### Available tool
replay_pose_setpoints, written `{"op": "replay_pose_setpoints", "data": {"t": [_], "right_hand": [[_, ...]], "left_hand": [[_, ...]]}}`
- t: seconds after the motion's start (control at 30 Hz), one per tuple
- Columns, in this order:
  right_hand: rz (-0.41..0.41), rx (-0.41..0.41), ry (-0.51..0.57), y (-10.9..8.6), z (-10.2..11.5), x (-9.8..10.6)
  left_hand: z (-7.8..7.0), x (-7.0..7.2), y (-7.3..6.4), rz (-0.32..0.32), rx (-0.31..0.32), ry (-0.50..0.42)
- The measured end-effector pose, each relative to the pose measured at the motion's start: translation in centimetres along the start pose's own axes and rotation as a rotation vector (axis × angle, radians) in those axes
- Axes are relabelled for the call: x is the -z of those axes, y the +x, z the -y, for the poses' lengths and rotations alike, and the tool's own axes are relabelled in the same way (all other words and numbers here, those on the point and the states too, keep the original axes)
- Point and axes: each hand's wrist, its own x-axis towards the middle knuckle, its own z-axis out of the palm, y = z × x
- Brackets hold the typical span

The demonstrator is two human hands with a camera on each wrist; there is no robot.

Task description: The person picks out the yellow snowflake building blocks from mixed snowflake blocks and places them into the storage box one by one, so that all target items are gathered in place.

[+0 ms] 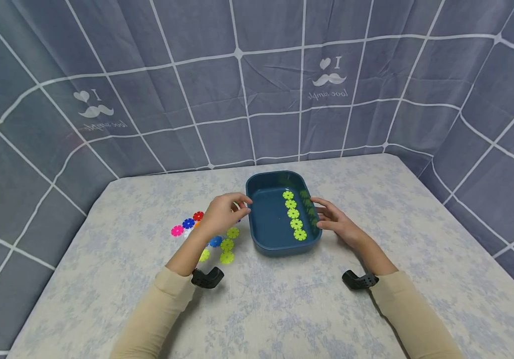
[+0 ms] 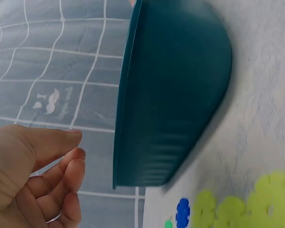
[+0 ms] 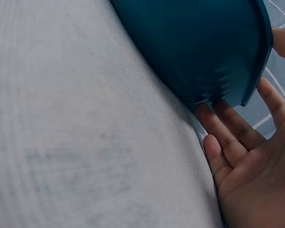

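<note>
head view: green discs (image 1: 293,214) inside tray (image 1: 263,219); wrist views: left hand (image 2: 35,180), right hand (image 3: 249,166) relaxed, grasping nothing.

tray (image 3: 204,42) cut off at top edge, discs (image 2: 237,209) blurred, cropped below

Table (image 1: 373,309) — tray (image 1: 265,219), loose discs (image 1: 227,245).
</note>
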Motion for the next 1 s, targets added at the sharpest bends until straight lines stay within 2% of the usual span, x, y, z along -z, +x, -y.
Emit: {"op": "replay_pose_setpoints", "data": {"t": [0.3,0.7,1.0], "right_hand": [[0.01,0.026,0.021,0.1,-0.1,-0.1],[-0.005,-0.004,-0.003,0.0,-0.1,0.0],[-0.004,-0.003,-0.007,0.0,-0.1,0.0]], "left_hand": [[1.8,1.1,-1.3,-0.033,0.069,0.023],[4.0,1.8,-2.6,-0.038,0.122,0.034],[5.7,2.1,-3.7,-0.03,0.233,0.034]]}}
